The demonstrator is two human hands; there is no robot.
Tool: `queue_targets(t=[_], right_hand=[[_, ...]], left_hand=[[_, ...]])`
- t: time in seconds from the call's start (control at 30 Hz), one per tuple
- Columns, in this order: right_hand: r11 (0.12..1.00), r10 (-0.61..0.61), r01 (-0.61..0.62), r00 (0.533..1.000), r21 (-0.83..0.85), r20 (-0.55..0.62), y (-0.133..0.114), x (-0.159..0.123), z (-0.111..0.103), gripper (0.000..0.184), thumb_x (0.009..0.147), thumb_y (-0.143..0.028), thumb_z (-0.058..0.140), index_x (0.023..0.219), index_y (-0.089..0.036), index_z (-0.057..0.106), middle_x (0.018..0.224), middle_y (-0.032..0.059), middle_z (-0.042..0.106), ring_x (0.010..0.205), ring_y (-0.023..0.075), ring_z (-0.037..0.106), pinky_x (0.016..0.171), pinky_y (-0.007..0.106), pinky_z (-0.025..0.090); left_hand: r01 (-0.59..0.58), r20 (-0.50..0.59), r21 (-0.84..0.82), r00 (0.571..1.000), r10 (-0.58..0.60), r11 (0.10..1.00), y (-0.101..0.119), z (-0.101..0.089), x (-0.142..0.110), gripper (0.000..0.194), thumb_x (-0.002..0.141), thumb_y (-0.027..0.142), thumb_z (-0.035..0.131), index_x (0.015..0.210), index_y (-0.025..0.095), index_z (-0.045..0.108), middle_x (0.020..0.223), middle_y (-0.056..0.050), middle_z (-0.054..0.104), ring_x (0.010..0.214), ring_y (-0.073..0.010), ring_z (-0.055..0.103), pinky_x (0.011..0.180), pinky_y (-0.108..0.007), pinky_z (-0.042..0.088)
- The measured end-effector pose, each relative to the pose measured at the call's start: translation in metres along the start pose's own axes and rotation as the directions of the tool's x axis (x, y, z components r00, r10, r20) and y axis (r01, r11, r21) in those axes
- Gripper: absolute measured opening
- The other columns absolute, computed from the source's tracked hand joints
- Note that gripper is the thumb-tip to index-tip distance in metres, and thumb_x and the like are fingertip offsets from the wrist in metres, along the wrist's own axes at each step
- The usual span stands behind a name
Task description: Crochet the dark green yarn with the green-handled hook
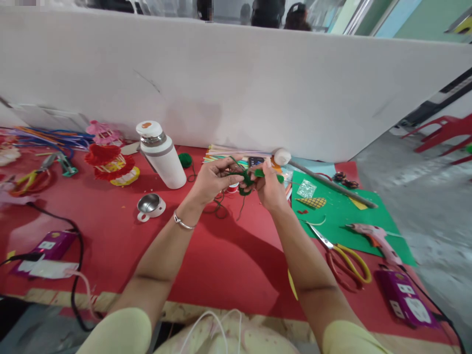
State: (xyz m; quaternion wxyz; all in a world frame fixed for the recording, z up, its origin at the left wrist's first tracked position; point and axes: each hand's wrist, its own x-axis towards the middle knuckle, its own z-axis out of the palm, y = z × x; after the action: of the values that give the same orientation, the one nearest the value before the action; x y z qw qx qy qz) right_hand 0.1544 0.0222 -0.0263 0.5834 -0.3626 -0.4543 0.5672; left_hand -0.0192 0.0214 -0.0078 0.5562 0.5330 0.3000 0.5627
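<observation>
A white panel [258, 88] stands behind the red worktop [228, 265], and a green sheet [341, 214] covers part of its right side. A white flask [165, 164] stands upright left of the hands; scissors [329, 244] lie near the right forearm, where a careless sweep could knock them. The left hand [212, 182] has its fingers nearly closed, pinching a small green yarn piece [246, 187] held above the worktop, between the two hands. The right hand [272, 189] has its fingers curled closed round a slim tool with a green grip [280, 179]; its working tip is too small to make out. A green yarn ball [185, 160] sits just beside the flask. Loose strands coil below the hands, so a tug could knot them; a slackened left pinch could let loops slip.
</observation>
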Motion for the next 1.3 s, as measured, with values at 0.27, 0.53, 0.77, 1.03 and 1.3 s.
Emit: queue_targets(t=[0.27, 0.53, 0.77, 1.03, 1.3], right_hand=[[0.938, -0.208, 0.240, 0.967, -0.250, 0.150, -0.014, -0.012, 0.003, 0.046, 0.094, -0.065, 0.063, 0.073, -0.024, 0.067, 0.077, 0.0016, 0.063, 0.071, 0.0176, 0.064, 0.069, 0.033, 0.059], [0.572, -0.568, 0.511, 0.811, -0.641, 0.140, -0.006, -0.019, 0.004, 0.037, 0.104, -0.051, 0.050, 0.079, -0.027, 0.063, 0.099, 0.0083, 0.070, 0.099, 0.0249, 0.065, 0.095, 0.044, 0.054], [0.884, -0.406, 0.358, 0.907, -0.300, -0.111, 0.009, -0.010, 0.007, 0.050, 0.096, -0.075, 0.046, 0.084, -0.029, 0.061, 0.090, 0.0039, 0.063, 0.075, 0.0208, 0.064, 0.066, 0.036, 0.056], [0.983, -0.101, 0.105, 0.994, 0.148, -0.035, 0.007, 0.006, 0.006, 0.055, 0.084, -0.079, 0.064, 0.080, -0.025, 0.061, 0.065, -0.0030, 0.054, 0.050, 0.0114, 0.052, 0.041, 0.024, 0.041], [0.986, -0.040, 0.035, 0.999, 0.165, 0.028, 0.000, 0.002, 0.004, 0.054, 0.079, -0.076, 0.072, 0.077, -0.023, 0.062, 0.061, -0.0056, 0.054, 0.045, 0.0096, 0.054, 0.041, 0.023, 0.045]], left_hand=[[-0.080, -0.079, 0.125, 0.993, 0.091, 0.989, 0.001, -0.001, 0.002, 0.032, 0.066, 0.024, 0.092, 0.095, 0.016, 0.082, 0.078, -0.001, 0.070, 0.069, -0.0117, 0.063, 0.061, -0.022, 0.050], [-0.080, -0.181, 0.052, 0.980, 0.088, 0.995, 0.002, 0.013, -0.003, 0.040, 0.064, 0.021, 0.092, 0.103, 0.017, 0.082, 0.088, -0.004, 0.078, 0.068, -0.0120, 0.066, 0.061, -0.023, 0.053], [0.111, -0.039, -0.269, 0.991, -0.126, 0.957, 0.009, 0.013, -0.004, 0.036, 0.060, 0.019, 0.095, 0.094, 0.016, 0.084, 0.068, 0.001, 0.070, 0.041, -0.0009, 0.041, 0.038, -0.018, 0.027], [0.137, 0.028, -0.235, 0.991, -0.134, 0.962, 0.006, 0.003, -0.002, 0.029, 0.064, 0.018, 0.093, 0.091, 0.017, 0.084, 0.082, -0.004, 0.078, 0.042, -0.0007, 0.044, 0.038, -0.019, 0.027], [0.180, 0.064, -0.212, 0.983, -0.170, 0.961, 0.015, 0.004, -0.004, 0.035, 0.063, 0.018, 0.092, 0.097, 0.016, 0.085, 0.080, -0.004, 0.077, 0.043, -0.0002, 0.039, 0.039, -0.019, 0.024]])
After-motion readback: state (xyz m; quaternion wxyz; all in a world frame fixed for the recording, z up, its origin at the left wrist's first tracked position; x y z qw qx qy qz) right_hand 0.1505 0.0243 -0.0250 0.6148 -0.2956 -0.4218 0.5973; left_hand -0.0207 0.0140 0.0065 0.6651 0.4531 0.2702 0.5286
